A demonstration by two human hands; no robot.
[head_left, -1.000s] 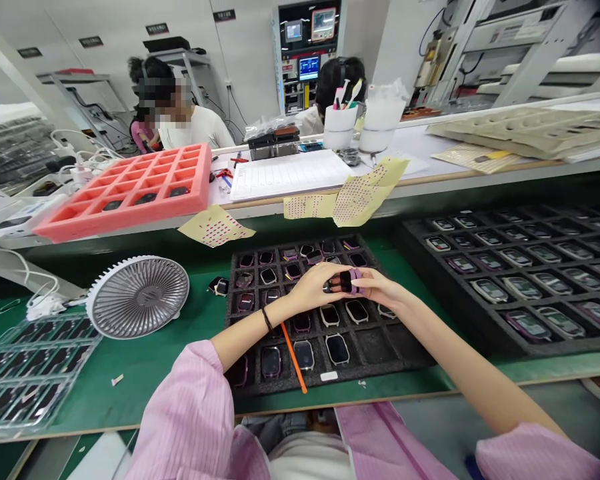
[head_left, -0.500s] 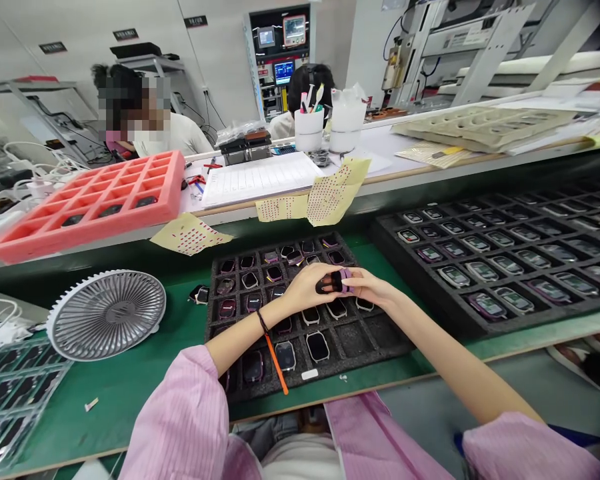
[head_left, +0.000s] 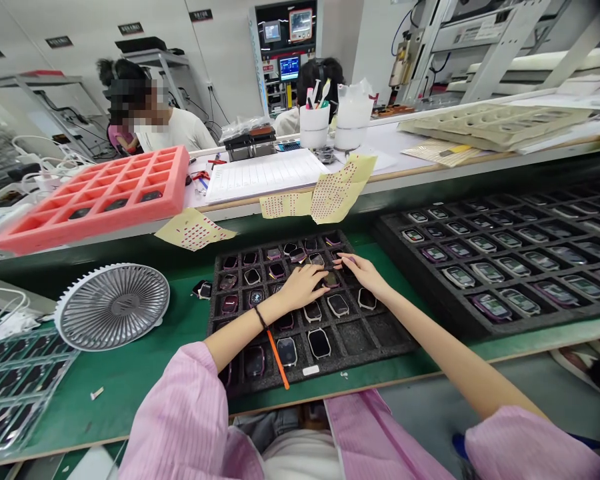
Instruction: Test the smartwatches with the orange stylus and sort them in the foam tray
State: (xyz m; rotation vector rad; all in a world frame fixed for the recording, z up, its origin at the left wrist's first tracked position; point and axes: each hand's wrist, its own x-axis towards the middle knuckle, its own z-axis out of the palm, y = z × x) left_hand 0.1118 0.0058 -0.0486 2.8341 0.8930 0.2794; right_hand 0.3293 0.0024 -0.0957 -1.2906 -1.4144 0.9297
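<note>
The left hand (head_left: 303, 287) and the right hand (head_left: 363, 270) hung low over the upper middle of a black foam tray (head_left: 390, 343), which lay on the green counter (head_left: 130, 383) and held rows of smartwatch cases in square cells. The fingers (head_left: 317, 272) of both hands were spread and curved downward, open, with no case plainly gripped between them. The left fingertips were just beside a dark watch case (head_left: 331, 280) near the top of the tray.

The cases looked light, stiff and small, and their glossy faces seemed likely to be slippery and easily scratched. Pinching one by its side edges would probably be safest, as the snug cells left little room for fingers.

An orange stick (head_left: 278, 359) lay across the cells near the tray's front edge, and a black bracelet (head_left: 261, 317) circled the left wrist. A grey desk fan (head_left: 113, 307) stood left of the tray, a clear plastic tray (head_left: 20, 393) lay at the counter's left corner, and a second black tray (head_left: 430, 303) of watch cases sat to the right.
</note>
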